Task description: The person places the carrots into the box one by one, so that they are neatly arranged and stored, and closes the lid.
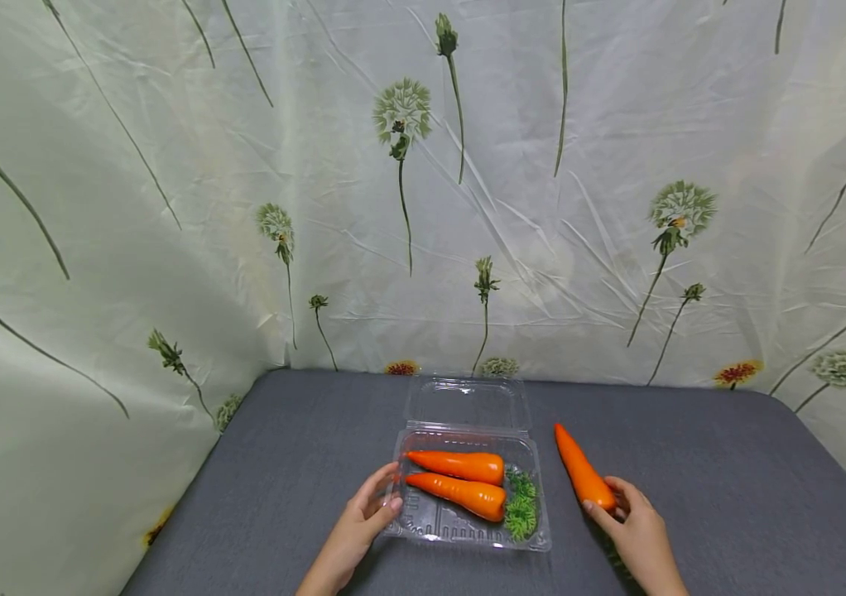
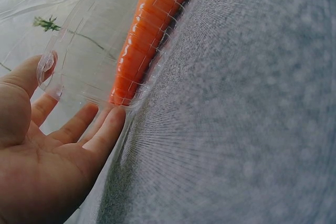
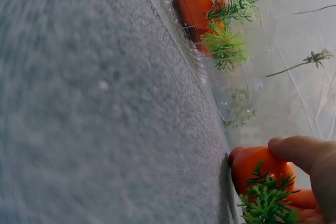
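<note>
Two carrots [image 1: 460, 465] in clear tray [image 1: 425, 515], left hand [image 1: 358, 520] spread against its edge, right hand [image 1: 637, 531] gripping third carrot [image 1: 579, 468]

A grey counter [image 1: 304, 447] with rounded far corners is carrying an open, clear plastic container [image 1: 423, 526], its lid [image 1: 468, 404] extending toward the far edge. To the right, a carrot [image 1: 579, 465] is slanting at the surface, contact remaining unclear.

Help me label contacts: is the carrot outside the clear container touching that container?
Apart. The head view shows it: a strip of grey tabletop lies between the carrot and the clear container.
</note>
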The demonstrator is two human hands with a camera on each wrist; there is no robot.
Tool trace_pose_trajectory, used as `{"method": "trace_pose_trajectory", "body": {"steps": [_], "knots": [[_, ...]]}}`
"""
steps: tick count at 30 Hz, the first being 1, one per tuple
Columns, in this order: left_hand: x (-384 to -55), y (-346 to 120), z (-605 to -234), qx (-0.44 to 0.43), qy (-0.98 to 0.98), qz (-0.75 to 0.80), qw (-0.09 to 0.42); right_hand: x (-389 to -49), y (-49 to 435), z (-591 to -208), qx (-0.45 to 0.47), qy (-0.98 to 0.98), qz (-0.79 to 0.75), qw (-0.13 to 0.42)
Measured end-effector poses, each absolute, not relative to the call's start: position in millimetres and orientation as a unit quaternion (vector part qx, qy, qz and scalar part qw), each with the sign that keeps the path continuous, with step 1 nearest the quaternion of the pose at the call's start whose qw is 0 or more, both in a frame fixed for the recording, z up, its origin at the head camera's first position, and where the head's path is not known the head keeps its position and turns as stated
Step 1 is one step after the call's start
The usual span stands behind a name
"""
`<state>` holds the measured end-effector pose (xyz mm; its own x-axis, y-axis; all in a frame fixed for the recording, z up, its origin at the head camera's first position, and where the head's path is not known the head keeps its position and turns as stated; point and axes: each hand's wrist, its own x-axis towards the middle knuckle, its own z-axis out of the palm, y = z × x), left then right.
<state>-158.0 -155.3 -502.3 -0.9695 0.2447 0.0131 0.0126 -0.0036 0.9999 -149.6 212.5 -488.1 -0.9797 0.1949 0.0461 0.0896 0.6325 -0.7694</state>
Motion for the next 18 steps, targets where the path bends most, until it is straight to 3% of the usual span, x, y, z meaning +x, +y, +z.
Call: {"method": "trace_pose_trajectory", "body": {"steps": [7, 18], "knots": [[-157, -154, -501, 0.097, 0.7, 0.704, 0.079, -149, 209, -485, -0.068, -0.88, 0.448, 0.142], [-157, -155, -500, 0.089, 0.703, 0.701, 0.084, -149, 197, -463, -0.077, -0.853, 0.498, 0.138]]}}
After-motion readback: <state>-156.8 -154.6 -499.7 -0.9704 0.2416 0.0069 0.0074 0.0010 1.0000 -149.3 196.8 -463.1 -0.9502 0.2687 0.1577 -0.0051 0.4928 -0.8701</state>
